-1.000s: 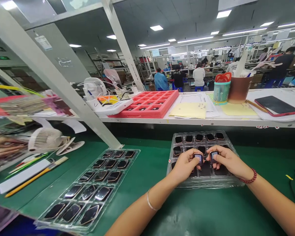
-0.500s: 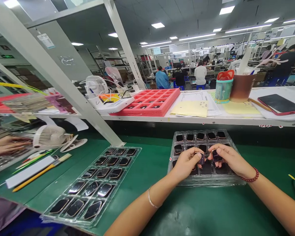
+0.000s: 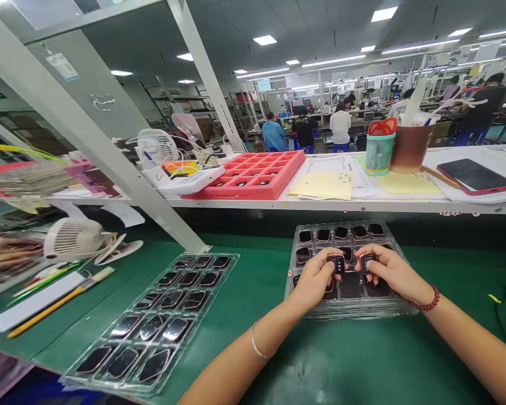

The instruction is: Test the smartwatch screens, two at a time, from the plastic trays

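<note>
My left hand (image 3: 319, 275) grips a smartwatch body (image 3: 338, 263) by its edges, its dark screen showing small light marks. In my right hand (image 3: 391, 274) is a second smartwatch body (image 3: 367, 262), the thumb lying on its lower screen. Both watches are held apart, just above a stack of clear plastic trays (image 3: 349, 311). Rows of dark, square-faced watches sit in the top tray's pockets, partly covered by my hands. Some front pockets under my hands hold no watch.
To the left lies a long clear tray (image 3: 213, 315) of watches. Beyond it are a brush (image 3: 63, 301), a white fan (image 3: 73, 239) and another person's hands (image 3: 8, 256). The shelf above carries a red foam tray (image 3: 290, 177), papers, cups (image 3: 380, 153) and a phone (image 3: 476, 174).
Both watches have turned so their screens face me more, and light marks now show on them. My right thumb has shifted lower on its screen. The view has swung slightly right.
</note>
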A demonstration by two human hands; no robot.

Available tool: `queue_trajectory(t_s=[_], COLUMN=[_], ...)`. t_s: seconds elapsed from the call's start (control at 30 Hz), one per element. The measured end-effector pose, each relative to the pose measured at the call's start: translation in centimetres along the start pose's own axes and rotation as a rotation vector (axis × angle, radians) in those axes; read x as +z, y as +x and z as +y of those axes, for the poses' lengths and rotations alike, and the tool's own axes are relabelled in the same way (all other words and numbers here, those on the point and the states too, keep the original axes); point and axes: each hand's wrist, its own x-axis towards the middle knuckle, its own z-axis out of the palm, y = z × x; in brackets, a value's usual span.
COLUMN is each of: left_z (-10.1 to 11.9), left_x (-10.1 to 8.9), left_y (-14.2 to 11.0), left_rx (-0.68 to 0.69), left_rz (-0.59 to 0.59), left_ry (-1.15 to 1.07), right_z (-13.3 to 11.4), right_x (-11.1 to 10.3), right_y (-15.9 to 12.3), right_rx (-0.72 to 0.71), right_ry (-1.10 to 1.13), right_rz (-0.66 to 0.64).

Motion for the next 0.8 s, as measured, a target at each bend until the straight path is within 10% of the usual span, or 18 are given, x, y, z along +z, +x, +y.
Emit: queue_trajectory(t_s=[0.8], left_z=[-0.07], left_x=[0.08], left_y=[0.06], left_rx=[0.043], left_rz=[0.041], left_ry=[-0.043], right_z=[0.32], right_x=[0.09], right_y=[0.21], right_rx=[-0.018], right_ry=[0.080], right_rz=[0.007])
